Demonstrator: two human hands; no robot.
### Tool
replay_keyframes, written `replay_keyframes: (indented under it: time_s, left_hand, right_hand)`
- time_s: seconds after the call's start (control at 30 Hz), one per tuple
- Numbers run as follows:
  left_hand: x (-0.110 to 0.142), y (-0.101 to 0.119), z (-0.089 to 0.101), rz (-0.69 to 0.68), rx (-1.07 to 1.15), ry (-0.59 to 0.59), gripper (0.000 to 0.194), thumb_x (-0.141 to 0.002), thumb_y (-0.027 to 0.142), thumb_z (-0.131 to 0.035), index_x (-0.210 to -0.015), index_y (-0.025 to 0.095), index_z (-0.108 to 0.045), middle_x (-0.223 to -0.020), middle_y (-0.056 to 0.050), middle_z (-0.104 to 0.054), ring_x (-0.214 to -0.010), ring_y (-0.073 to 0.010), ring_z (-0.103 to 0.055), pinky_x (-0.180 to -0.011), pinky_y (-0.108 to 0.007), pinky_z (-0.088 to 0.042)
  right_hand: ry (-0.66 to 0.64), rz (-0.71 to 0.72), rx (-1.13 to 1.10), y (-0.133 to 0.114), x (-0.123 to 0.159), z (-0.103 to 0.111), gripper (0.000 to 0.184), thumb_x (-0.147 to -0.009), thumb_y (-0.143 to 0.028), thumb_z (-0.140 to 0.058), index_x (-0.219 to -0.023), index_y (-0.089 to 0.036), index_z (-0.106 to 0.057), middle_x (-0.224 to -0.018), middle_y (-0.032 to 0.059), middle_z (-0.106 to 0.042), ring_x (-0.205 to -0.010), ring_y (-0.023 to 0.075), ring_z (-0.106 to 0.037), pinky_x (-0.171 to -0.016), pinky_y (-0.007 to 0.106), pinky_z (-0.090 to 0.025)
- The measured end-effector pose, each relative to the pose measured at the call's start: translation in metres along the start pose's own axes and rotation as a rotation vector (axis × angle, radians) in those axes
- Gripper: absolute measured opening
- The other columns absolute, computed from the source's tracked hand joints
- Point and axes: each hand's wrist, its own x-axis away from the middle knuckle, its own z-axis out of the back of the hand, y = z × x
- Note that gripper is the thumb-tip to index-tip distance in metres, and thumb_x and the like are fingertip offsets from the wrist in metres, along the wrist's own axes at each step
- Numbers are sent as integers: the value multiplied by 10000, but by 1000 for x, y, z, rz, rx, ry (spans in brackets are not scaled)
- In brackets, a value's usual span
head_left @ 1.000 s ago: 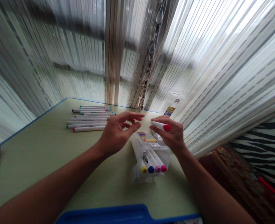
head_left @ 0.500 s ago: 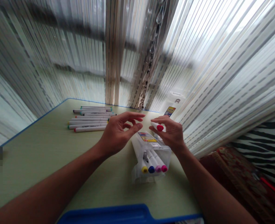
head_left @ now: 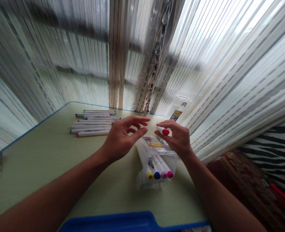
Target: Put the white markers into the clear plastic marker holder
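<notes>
Between the thumb and fingers of my right hand [head_left: 179, 137] is a white marker [head_left: 162, 130] with a red end turned toward me. Facing it across a small gap, my left hand [head_left: 123, 137] hangs with thumb and fingers apart, holding nothing. Below and between the two hands, a clear plastic case [head_left: 142, 154] lies on its side with its open end toward me. Several markers show inside it, their ends yellow, blue [head_left: 157, 175], lilac and pink. Left of my left hand, a row of white markers [head_left: 94, 132] lies on the table, partly hidden by the hand.
The pale table [head_left: 48, 161] has a blue edge and a blue tray-like part [head_left: 108, 222] at the front. Another clear plastic piece [head_left: 181, 103] with a label stands behind my right hand. String curtains [head_left: 84, 48] hang behind. A zebra-striped cloth [head_left: 275, 151] is at the right.
</notes>
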Motion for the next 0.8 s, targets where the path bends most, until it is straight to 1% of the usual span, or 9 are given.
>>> replay_keyframes:
  time_s: [0.27,0.53,0.8]
  left_hand:
    - [0,1,0,1,-1,5,238,-833,221,-775,-1068,185,-777,-1006,-76,-771,-856,-157,-675,-722,-262,-580]
    - [0,2,0,8,-3,9,245,-831,229,-772,-1071,183,-777,-1005,-89,-773,-855,-168,-683,-727,-278,-596]
    - [0,2,0,13,8,2,245,-831,226,-775,-1072,181,-776,-989,-82,-769,-853,-165,-683,-726,-273,-591]
  right_hand:
    - [-2,1,23,-2,-1,0,250,-780,-144,-833,-989,-273,-783,-945,26,-778,-897,214,-692,-805,407,-562]
    - [17,-40,43,-5,-2,0,171,-789,-239,-845,-948,-265,-787,-917,35,-785,-881,225,-702,-799,428,-578]
    - [11,-45,34,-6,-2,0,178,-790,-225,-842,-956,-266,-791,-917,33,-782,-877,219,-697,-797,423,-570]
